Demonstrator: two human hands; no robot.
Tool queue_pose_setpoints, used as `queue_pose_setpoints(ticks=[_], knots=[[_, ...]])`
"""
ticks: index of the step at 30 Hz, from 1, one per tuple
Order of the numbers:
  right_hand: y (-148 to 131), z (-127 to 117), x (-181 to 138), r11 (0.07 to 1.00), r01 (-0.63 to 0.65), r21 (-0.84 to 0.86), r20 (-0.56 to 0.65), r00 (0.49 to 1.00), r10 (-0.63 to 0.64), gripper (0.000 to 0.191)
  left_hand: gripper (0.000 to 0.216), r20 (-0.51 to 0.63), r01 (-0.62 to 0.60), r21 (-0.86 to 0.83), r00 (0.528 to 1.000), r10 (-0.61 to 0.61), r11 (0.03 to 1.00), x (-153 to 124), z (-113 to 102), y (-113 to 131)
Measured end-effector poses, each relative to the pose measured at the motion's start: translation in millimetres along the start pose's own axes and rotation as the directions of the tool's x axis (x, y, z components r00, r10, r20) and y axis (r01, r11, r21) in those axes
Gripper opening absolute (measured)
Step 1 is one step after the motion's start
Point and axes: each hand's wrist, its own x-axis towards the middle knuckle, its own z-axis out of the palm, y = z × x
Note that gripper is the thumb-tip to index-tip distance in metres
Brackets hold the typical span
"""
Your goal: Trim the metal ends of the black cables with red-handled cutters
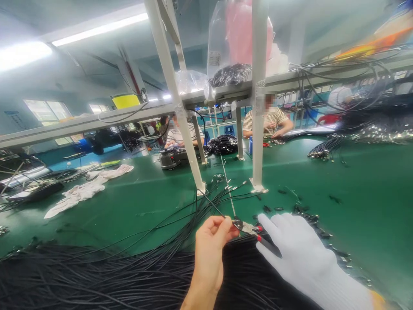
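Observation:
Bare, my left hand [211,245] pinches a thin black cable [213,204] between thumb and fingers. A white knitted glove covers my right hand [298,249], which holds small pliers [248,228] with red at the handles. The pliers' jaws meet the cable end right at my left fingertips; exactly what they touch there is too small to tell. Below both hands lies a thick bundle of black cables [97,275], with some strands running up toward the shelf posts. Small black connector pieces [309,217] lie scattered beyond and beside the gloved hand.
White shelf posts [258,107] rise from the green table [364,189], ahead of my hands. A thin metal rod [228,185] reaches toward my left hand. A white cloth [87,191] lies at left, and coiled black cable [223,144] farther back. Two people sit across the table.

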Motion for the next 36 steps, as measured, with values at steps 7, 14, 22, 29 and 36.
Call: queue_pose_setpoints(ticks=[7,14,22,29,36], knots=[[0.9,-0.4,0.3,1.0,-0.009,0.008,0.002,1.0,0.009,0.03,0.03,0.019,0.006,-0.004,1.0,-0.005,1.0,-0.1,-2.1,0.6],[0.7,-2.5,0.4,1.0,-0.004,0.012,0.014,1.0,0.004,0.046,0.028,0.009,-0.036,0.025,0.999,0.036,0.999,0.7,-0.5,-0.2],[-1.3,-1.0,0.0,0.998,-0.008,-0.055,0.029,1.0,0.009,0.042,0.029,-0.016,-0.036,0.041,0.999,0.037,0.999,-0.8,1.2,2.0],[-2.7,-2.2,1.6,0.997,0.004,-0.076,0.017,1.0,-0.002,0.039,0.03,-0.026,-0.02,0.045,0.999,0.021,0.999,-0.9,1.3,3.5],[-2.3,0.6,1.2,0.998,0.015,-0.065,-0.018,1.0,-0.016,0.034,0.029,0.005,0.015,-0.002,1.0,-0.015,1.0,-0.5,-1.9,3.4]])
